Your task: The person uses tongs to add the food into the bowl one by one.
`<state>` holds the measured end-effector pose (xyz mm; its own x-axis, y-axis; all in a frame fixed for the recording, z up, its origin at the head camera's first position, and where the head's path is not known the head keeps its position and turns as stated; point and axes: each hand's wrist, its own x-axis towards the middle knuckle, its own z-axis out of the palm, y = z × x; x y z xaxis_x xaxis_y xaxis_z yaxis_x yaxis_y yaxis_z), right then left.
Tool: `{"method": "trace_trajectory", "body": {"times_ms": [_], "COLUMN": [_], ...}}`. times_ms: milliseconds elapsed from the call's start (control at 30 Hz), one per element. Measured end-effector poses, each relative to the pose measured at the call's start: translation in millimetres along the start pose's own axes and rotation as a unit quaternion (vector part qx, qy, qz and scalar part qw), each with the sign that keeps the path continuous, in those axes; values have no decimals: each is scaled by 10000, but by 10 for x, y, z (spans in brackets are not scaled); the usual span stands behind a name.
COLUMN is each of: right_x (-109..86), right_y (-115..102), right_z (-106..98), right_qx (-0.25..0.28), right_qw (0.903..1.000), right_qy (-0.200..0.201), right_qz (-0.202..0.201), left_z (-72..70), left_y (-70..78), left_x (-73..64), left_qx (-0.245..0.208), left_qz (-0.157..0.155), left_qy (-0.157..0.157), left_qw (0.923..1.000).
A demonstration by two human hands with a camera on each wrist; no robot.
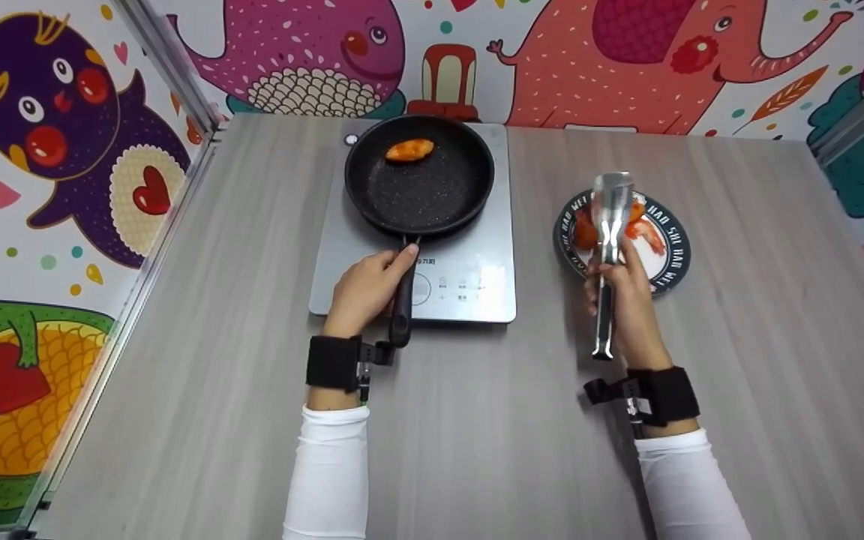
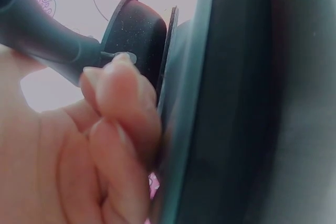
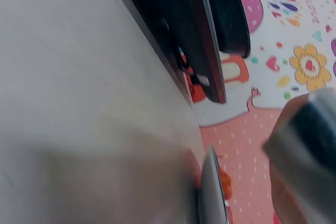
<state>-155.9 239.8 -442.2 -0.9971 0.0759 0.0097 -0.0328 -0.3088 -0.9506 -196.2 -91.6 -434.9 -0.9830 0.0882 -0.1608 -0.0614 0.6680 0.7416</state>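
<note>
My left hand (image 1: 363, 289) holds the handle of a black frying pan (image 1: 432, 195), its thumb along the top near the pan's rim. In the left wrist view the fingers (image 2: 123, 95) are bent beside the handle. One orange-brown piece of food (image 1: 409, 151) lies in the pan, toward the back left. My right hand (image 1: 631, 300) grips metal tongs (image 1: 612, 199) with a black handle section, over a dark-rimmed plate (image 1: 679, 259) with white lettering. The tongs' front end overlaps orange-red food on the plate, including what looks like a shrimp (image 1: 649, 236).
The pan sits on a flat silver induction cooker (image 1: 334, 270) with a touch panel at its front. Around the grey wood-look table (image 1: 462, 435) stand panels printed with cartoon animals (image 1: 642, 67). A metal frame edge (image 1: 154, 247) runs along the left side.
</note>
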Motion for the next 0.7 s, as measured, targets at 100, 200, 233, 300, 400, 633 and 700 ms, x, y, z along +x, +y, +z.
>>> {"method": "trace_trajectory", "body": {"times_ms": [100, 200, 233, 300, 400, 633, 700], "right_x": [-1, -10, -10, -9, -10, -41, -61], "right_y": [-66, -119, -132, -153, -184, -315, -357], "right_z": [-74, -157, -183, -223, -246, -191, -196], "right_qx": [615, 1152, 1303, 1626, 2153, 2934, 2923], "right_qw": [9978, 9924, 9903, 9849, 9734, 9513, 9522], "right_qy": [-187, -359, -425, -559, -765, -884, -805], "right_qz": [-166, -223, -221, -186, -168, -351, -372], "left_z": [-2, -1, -3, -3, -1, 1, 0], "left_y": [-4, -2, -1, 0, -1, 0, 3], "left_x": [-2, -1, -1, -2, -1, -6, -3], "left_qx": [-10, -43, -55, -68, -66, -101, -115], "left_qz": [31, 9, -10, -49, -96, -158, -162], "left_qy": [1, 9, -1, 0, -6, -27, -48], "left_qw": [10000, 10000, 10000, 10000, 9999, 9998, 9998]}}
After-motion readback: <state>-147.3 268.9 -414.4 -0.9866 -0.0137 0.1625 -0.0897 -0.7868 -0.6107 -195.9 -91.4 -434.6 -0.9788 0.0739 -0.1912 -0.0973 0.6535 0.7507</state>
